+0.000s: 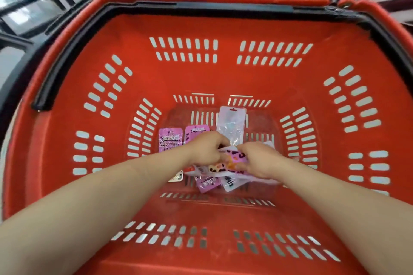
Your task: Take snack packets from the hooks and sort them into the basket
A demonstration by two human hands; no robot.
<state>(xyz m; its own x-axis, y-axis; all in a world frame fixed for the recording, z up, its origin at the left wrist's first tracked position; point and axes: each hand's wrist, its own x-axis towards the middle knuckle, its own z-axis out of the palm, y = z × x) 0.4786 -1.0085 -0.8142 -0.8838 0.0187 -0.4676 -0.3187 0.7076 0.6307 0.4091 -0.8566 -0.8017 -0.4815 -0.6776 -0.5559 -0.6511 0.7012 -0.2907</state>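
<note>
The task is standing at the sorting stage. Several snack packets are already lying in the red shopping basket [223,29]. The hooks are lying outside the view, so the number of packets remaining on them cannot be told.

Both hands are reaching down to the basket floor. The left hand [206,149] and the right hand [260,159] are each pinching one end of a pink patterned packet [234,159], the grip of each hand curling narrowly round it. By this evidence, the packet is being positioned and is not yet released.

Basket contents:
- Two purple packets [170,139] are lying flat, side by side, at the left of the floor; the left hand is partly covering the second.
- A clear packet with a red hang tab [231,126] is lying just beyond the hands.
- Further packets, among them a pink packet [206,183], are lying in a loose overlapping pile under the held one; their number cannot be told.
</note>
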